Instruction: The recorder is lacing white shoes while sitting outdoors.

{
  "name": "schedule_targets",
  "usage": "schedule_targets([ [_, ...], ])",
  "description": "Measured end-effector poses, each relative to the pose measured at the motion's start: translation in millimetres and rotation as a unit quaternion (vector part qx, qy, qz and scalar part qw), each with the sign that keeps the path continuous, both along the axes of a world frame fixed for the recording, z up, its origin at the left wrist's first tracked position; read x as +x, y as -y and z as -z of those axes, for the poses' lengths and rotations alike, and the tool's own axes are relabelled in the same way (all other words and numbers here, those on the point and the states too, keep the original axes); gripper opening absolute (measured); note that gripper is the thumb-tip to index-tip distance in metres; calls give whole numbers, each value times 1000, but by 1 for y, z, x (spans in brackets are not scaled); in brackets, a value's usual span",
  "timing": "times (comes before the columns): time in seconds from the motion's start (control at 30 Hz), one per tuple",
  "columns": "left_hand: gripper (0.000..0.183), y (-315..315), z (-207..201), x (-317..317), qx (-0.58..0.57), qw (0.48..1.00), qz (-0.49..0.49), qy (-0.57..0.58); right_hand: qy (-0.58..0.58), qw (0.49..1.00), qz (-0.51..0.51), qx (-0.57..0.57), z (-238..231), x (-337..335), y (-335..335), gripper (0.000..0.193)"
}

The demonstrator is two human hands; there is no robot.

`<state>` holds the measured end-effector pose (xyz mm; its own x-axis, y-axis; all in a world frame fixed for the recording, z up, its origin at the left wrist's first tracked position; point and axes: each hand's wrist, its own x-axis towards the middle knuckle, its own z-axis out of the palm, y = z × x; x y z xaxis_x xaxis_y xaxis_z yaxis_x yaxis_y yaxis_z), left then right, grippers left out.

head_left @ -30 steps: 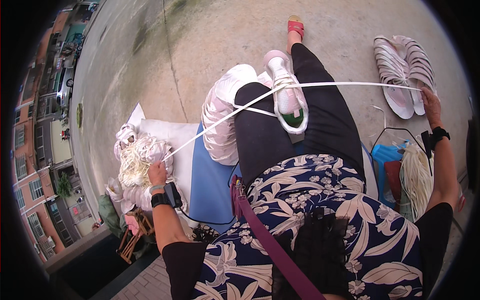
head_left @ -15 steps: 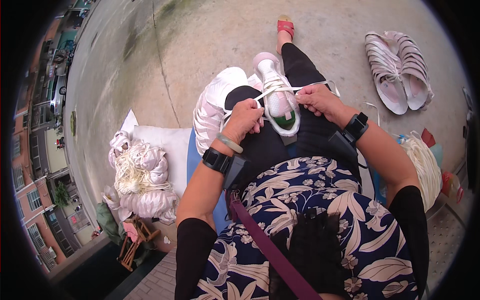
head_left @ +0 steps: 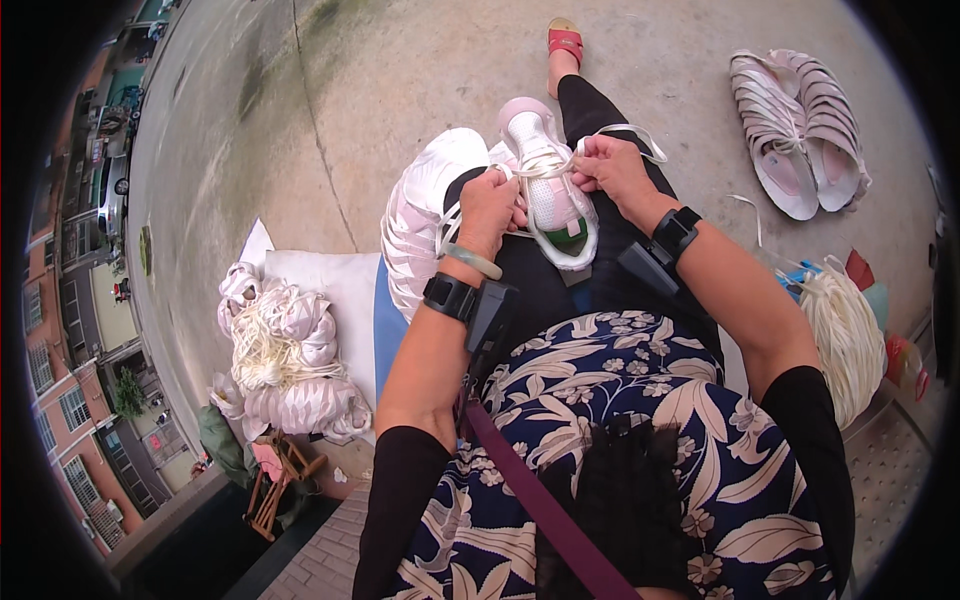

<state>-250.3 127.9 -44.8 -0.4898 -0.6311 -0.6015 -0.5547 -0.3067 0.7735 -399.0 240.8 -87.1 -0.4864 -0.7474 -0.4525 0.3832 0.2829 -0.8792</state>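
Note:
A white and pink shoe upper [head_left: 553, 190] rests on my lap, its toe pointing away from me and a bit of green showing in its opening. White shoelace [head_left: 540, 166] crosses over its lacing area. On the upper's left side my left hand [head_left: 490, 209] is closed, pinching one end of the lace. My right hand [head_left: 612, 178] pinches the other end on the right, and a loose tail of lace trails beyond it. Just left of my left hand lies a nested stack of white-pink shoe uppers [head_left: 415, 215].
Bundled uppers and white laces [head_left: 285, 335] sit at the left by a white sheet [head_left: 340, 290]. Another tied stack of uppers [head_left: 795, 130] lies on the concrete at far right. A hank of cream laces [head_left: 845, 345] is beside my right arm. A small wooden stool [head_left: 270, 490] stands lower left.
Both hands have moved slightly away from me, along the upper toward its toe. The lace crossing now lies closer against the upper, and my right hand has come inward.

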Motion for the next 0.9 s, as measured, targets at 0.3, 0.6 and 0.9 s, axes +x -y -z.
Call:
schedule_targets([
  [0.3, 16, -8, 13, 8, -49, 996, -47, -64, -16, 1000, -12, -5, 3, 2, -5, 6],
  [0.6, 7, -14, 7, 17, -4, 982, -125, -143, -51, 999, -12, -6, 3, 5, -5, 10],
  [0.9, 5, -14, 13, 18, -24, 979, -121, -161, -51, 998, 25, -26, 2, 7, -4, 14],
])
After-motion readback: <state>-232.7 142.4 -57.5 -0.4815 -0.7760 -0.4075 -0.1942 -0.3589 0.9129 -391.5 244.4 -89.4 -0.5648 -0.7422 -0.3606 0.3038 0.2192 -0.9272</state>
